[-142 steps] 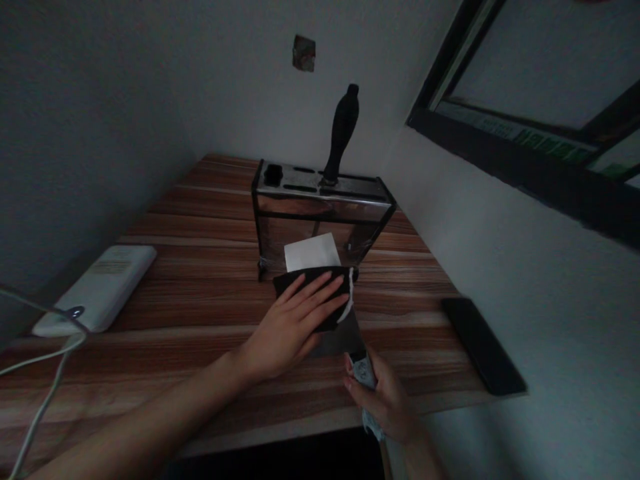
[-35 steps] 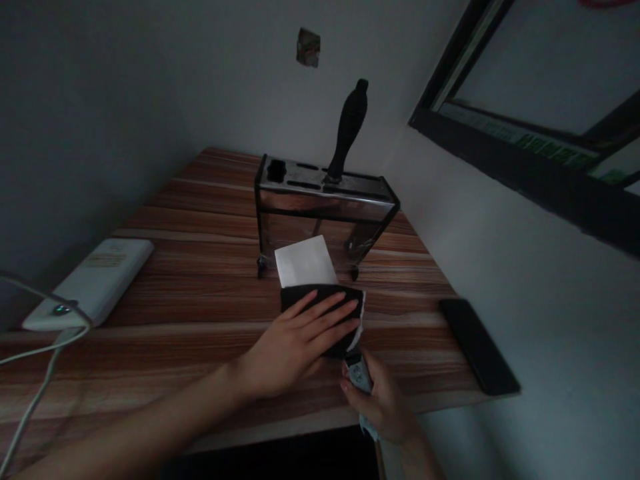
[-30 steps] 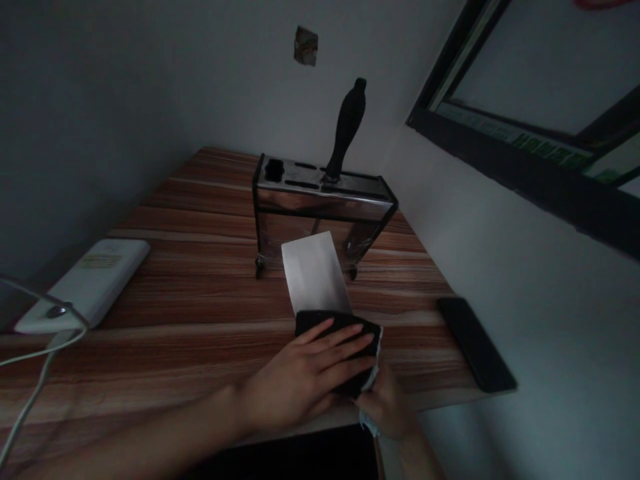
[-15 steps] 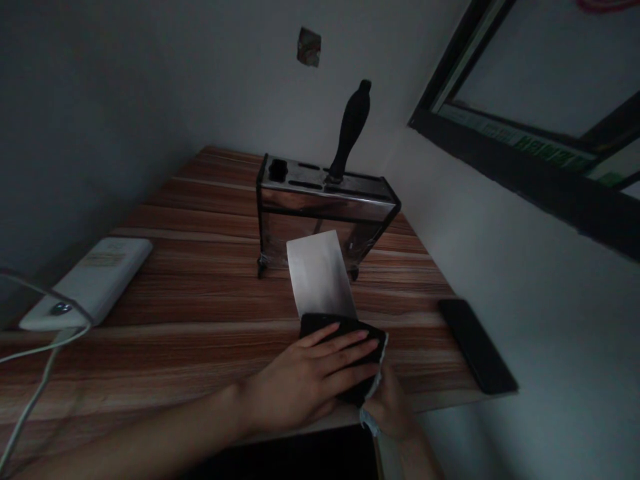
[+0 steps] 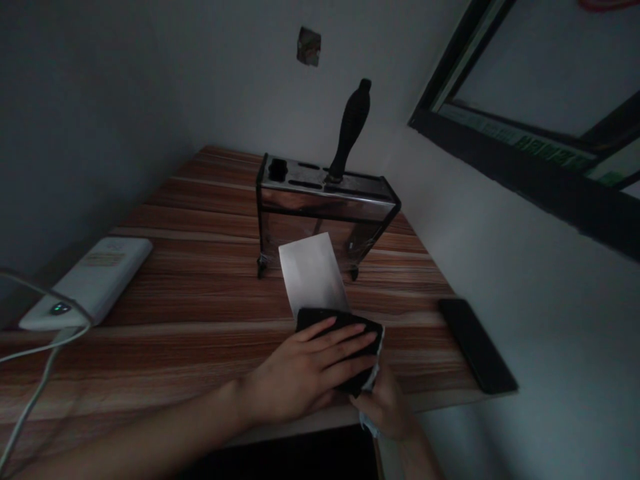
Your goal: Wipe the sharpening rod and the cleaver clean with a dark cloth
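Note:
A cleaver (image 5: 315, 273) with a broad, pale metal blade points away from me above the wooden table. Folded around the lower part of that blade is a black cloth (image 5: 357, 385) with a whitish, frayed edge. My left hand (image 5: 305, 370) grips the cloth, its fingers lying across the top and the thumb side tucked underneath. Behind the cloth, near the table's front edge, my right hand (image 5: 387, 403) is closed around the cleaver's handle end, which is mostly hidden. A bit of pale blue fabric (image 5: 369, 424) hangs below the right hand.
A knife block (image 5: 327, 200) with one black-handled knife (image 5: 353, 127) stands beyond the blade. To the left lies a white power bank (image 5: 95, 280) with a cable (image 5: 43, 383). A black phone (image 5: 477, 347) rests at the right edge, by the wall.
The cleaver blade has shifted slightly left, and the cloth and my left hand have moved a little with it. Small lights now show on the power bank.

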`<move>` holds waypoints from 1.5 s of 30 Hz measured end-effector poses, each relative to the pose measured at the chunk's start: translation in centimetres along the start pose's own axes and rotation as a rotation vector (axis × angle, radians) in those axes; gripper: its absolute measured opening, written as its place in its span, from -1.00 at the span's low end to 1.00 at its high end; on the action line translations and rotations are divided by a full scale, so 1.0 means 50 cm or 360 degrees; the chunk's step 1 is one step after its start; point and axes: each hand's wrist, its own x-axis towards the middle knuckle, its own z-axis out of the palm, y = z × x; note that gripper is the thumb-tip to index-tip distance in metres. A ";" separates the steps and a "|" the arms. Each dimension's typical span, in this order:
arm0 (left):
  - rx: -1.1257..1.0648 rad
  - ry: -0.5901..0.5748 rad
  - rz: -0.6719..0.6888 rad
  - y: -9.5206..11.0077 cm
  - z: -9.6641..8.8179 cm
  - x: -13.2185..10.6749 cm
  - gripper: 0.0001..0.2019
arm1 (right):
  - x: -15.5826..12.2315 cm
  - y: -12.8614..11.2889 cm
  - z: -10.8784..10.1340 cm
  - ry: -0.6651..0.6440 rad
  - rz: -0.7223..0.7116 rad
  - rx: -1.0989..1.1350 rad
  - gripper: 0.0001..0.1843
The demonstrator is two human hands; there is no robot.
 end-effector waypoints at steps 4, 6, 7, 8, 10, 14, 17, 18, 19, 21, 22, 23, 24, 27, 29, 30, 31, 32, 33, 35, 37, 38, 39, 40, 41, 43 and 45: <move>0.0078 0.0035 -0.0076 -0.014 -0.011 0.000 -0.44 | 0.008 -0.016 -0.001 -0.0137 -0.0013 -0.0134 -0.80; 0.0143 0.0046 -0.0128 -0.025 -0.019 0.000 -0.44 | 0.011 -0.027 -0.001 -0.0188 -0.0024 -0.0085 -0.85; 0.0173 0.0056 -0.0161 -0.031 -0.025 0.001 -0.43 | 0.012 -0.032 -0.002 -0.0221 -0.0026 -0.0050 -0.88; 0.0202 0.0068 -0.0196 -0.038 -0.030 0.001 -0.42 | 0.012 -0.038 -0.002 -0.0255 -0.0029 -0.0022 -0.89; 0.0254 0.0102 -0.0269 -0.051 -0.042 0.002 -0.41 | 0.013 -0.046 -0.003 -0.0307 -0.0044 0.0009 -0.92; 0.0334 0.0204 -0.0396 -0.075 -0.062 0.001 -0.44 | 0.015 -0.054 -0.004 -0.0334 -0.0086 -0.0015 -0.92; 0.0377 0.0280 -0.0464 -0.088 -0.073 -0.001 -0.48 | 0.016 -0.053 -0.005 -0.0355 -0.0073 -0.0051 -0.92; 0.0388 0.0298 -0.0482 -0.092 -0.076 -0.002 -0.50 | 0.016 -0.052 -0.005 -0.0366 -0.0067 -0.0067 -0.92; 0.0396 0.0311 -0.0497 -0.096 -0.079 -0.002 -0.51 | 0.016 -0.051 -0.005 -0.0375 -0.0063 -0.0083 -0.92; 0.0407 0.0331 -0.0531 -0.103 -0.085 -0.004 -0.51 | 0.016 -0.048 -0.005 -0.0379 -0.0071 -0.0107 -0.92; 0.0411 0.0346 -0.0550 -0.107 -0.088 -0.004 -0.51 | 0.015 -0.046 -0.005 -0.0376 -0.0081 -0.0113 -0.92; 0.0413 0.0363 -0.0570 -0.110 -0.090 -0.005 -0.51 | 0.015 -0.045 -0.005 -0.0372 -0.0090 -0.0114 -0.92; 0.0411 0.0378 -0.0591 -0.113 -0.093 -0.005 -0.51 | 0.015 -0.044 -0.005 -0.0372 -0.0095 -0.0113 -0.92; 0.0388 0.0421 -0.0635 -0.118 -0.098 -0.006 -0.51 | 0.015 -0.044 -0.006 -0.0370 -0.0091 -0.0119 -0.91; 0.0368 0.0434 -0.0645 -0.118 -0.099 -0.005 -0.51 | 0.015 -0.047 -0.007 -0.0380 -0.0083 -0.0118 -0.90; 0.0361 0.0436 -0.0645 -0.117 -0.100 -0.005 -0.51 | 0.016 -0.049 -0.007 -0.0390 -0.0078 -0.0115 -0.90; 0.0358 0.0440 -0.0646 -0.116 -0.099 -0.005 -0.51 | 0.016 -0.051 -0.007 -0.0398 -0.0075 -0.0113 -0.91; 0.0358 0.0445 -0.0651 -0.116 -0.099 -0.006 -0.51 | 0.016 -0.052 -0.008 -0.0402 -0.0071 -0.0111 -0.91; 0.0361 0.0451 -0.0657 -0.115 -0.098 -0.006 -0.52 | 0.016 -0.052 -0.008 -0.0398 -0.0069 -0.0114 -0.91; 0.0366 0.0463 -0.0674 -0.114 -0.096 -0.007 -0.52 | 0.016 -0.050 -0.008 -0.0383 -0.0071 -0.0133 -0.91; 0.0363 0.0478 -0.0685 -0.114 -0.093 -0.007 -0.52 | 0.015 -0.047 -0.007 -0.0363 -0.0084 -0.0158 -0.90; 0.0359 0.0484 -0.0687 -0.114 -0.091 -0.007 -0.52 | 0.015 -0.046 -0.007 -0.0363 -0.0090 -0.0165 -0.90; 0.0355 0.0491 -0.0687 -0.114 -0.090 -0.007 -0.52 | 0.015 -0.045 -0.007 -0.0365 -0.0098 -0.0165 -0.89; 0.0354 0.0498 -0.0689 -0.115 -0.089 -0.007 -0.52 | 0.015 -0.044 -0.007 -0.0370 -0.0104 -0.0154 -0.88; 0.0353 0.0500 -0.0691 -0.114 -0.087 -0.007 -0.52 | 0.015 -0.043 -0.007 -0.0379 -0.0105 -0.0139 -0.88; 0.0353 0.0500 -0.0694 -0.114 -0.085 -0.007 -0.51 | 0.015 -0.044 -0.007 -0.0388 -0.0104 -0.0119 -0.88; 0.0353 0.0499 -0.0690 -0.112 -0.083 -0.006 -0.51 | 0.015 -0.045 -0.007 -0.0368 -0.0102 -0.0121 -0.88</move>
